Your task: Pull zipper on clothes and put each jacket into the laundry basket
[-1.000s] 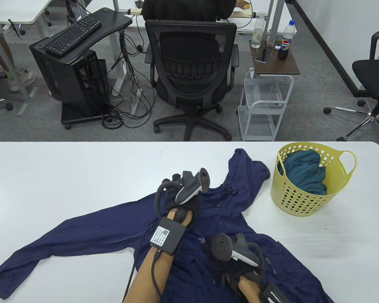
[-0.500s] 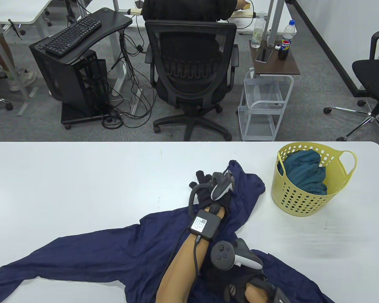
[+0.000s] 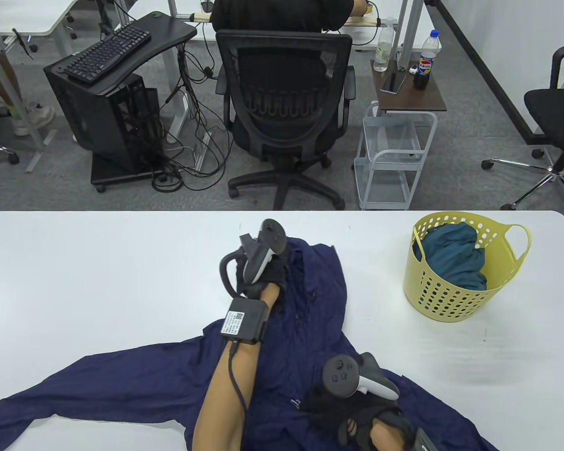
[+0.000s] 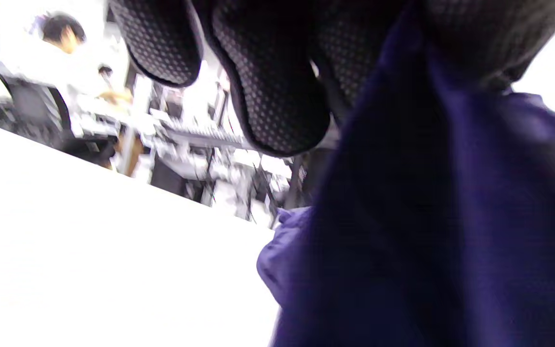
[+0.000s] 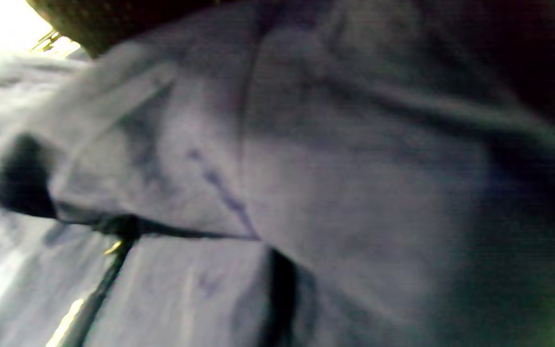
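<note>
A navy jacket (image 3: pixel 312 305) lies spread on the white table (image 3: pixel 98 282), one sleeve reaching to the near left. My left hand (image 3: pixel 271 271) grips the hood end at the far side of the jacket; in the left wrist view its gloved fingers (image 4: pixel 268 96) are curled round navy fabric (image 4: pixel 427 217). Near the table's front edge, my right hand (image 3: pixel 343 408) rests on the jacket's lower body, its fingers hidden under the tracker. The right wrist view is blurred and shows only close fabric (image 5: pixel 306 168) with a dark zipper line (image 5: pixel 109 270).
A yellow laundry basket (image 3: pixel 444 296) stands at the right of the table with a teal garment (image 3: pixel 456 253) inside. Beyond the far edge are an office chair (image 3: pixel 284 108), a wire trolley (image 3: pixel 390 159) and a desk.
My left hand went right to the hood, took hold of it and has pulled it left toward the far edge, so the hood now lies folded over. The right hand stayed low on the jacket.
</note>
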A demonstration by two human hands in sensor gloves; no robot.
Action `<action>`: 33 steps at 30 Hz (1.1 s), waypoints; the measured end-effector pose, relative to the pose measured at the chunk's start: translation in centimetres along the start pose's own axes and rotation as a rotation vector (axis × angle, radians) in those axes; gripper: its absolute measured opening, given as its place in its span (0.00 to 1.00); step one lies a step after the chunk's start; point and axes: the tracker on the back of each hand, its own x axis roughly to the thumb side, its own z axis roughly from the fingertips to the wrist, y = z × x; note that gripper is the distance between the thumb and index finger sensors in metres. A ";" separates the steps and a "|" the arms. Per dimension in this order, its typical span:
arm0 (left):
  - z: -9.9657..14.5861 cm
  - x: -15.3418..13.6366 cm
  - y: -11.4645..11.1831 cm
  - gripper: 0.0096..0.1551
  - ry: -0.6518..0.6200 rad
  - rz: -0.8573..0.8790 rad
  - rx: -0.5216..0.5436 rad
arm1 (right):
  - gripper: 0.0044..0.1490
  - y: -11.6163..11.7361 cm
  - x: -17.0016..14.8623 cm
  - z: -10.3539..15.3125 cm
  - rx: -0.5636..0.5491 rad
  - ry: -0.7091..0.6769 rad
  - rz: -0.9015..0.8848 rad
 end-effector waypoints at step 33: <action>13.7 -16.0 -6.7 0.58 -0.001 -0.386 -0.918 | 0.39 -3.8 -9.8 0.0 -0.272 0.509 -0.029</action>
